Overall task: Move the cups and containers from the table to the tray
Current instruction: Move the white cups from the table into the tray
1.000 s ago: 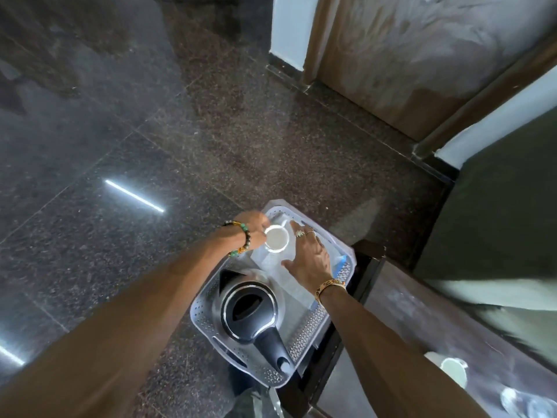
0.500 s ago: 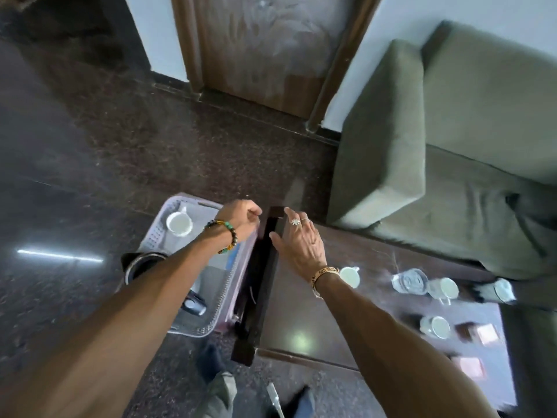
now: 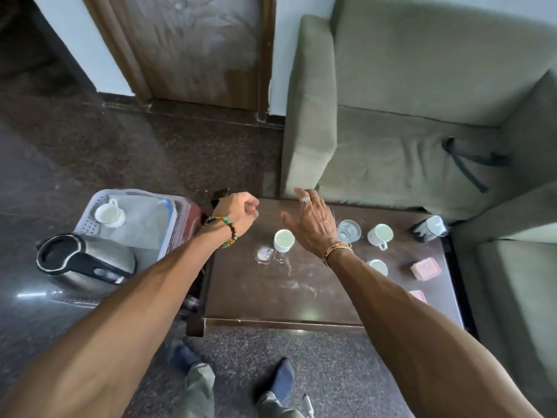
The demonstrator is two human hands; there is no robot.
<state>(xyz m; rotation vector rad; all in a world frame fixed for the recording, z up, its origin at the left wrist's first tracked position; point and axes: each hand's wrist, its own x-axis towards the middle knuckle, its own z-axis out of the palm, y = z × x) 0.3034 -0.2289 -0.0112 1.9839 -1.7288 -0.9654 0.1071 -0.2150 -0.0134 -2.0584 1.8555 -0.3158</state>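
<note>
We see both our hands over the dark table (image 3: 271, 291) at mid-frame. Our left hand (image 3: 239, 212) is curled into a loose fist with nothing in its grip. Our right hand (image 3: 313, 224) is spread flat, fingers apart, holding nothing, just right of a white cup (image 3: 283, 240) on the table. Right of that hand stand a clear glass (image 3: 349, 231), a second white cup (image 3: 379, 234) and a dark mesh container (image 3: 429, 228); below them sit a third cup (image 3: 378, 266) and a pink container (image 3: 425, 268). At the left of the frame, the pale tray (image 3: 168, 224) on the floor holds one cup (image 3: 109, 213) and a steel kettle (image 3: 83, 262).
</note>
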